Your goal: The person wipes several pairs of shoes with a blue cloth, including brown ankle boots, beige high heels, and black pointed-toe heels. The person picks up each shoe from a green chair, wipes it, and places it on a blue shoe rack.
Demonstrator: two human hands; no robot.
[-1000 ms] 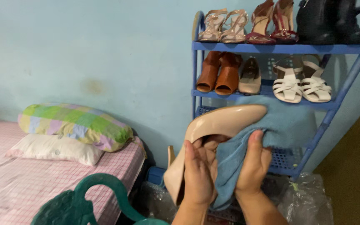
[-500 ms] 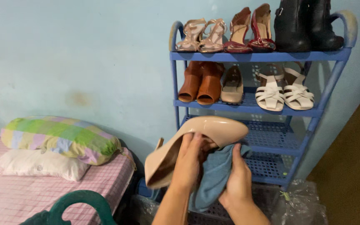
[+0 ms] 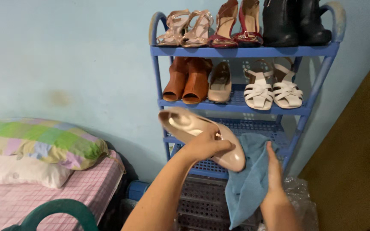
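Note:
My left hand (image 3: 204,145) grips a beige high-heeled shoe (image 3: 232,159) around its middle, toe pointing down to the right and heel end up at the left. My right hand (image 3: 274,173) holds a blue cloth (image 3: 247,186) that hangs just below and to the right of the shoe's toe. Both are in front of a blue plastic shoe rack (image 3: 240,52). A single matching beige shoe (image 3: 219,83) stands on the rack's second shelf.
The rack holds tan strappy heels (image 3: 185,30), dark red heels (image 3: 235,25), black boots (image 3: 292,21), brown ankle boots (image 3: 187,81) and white sandals (image 3: 270,90). A bed with a checked pillow (image 3: 39,139) is at left. A green chair back (image 3: 56,211) is below.
My left hand has turned the shoe over and swung it so the toe points down to the right. The cloth has come off the shoe and hangs from my right hand.

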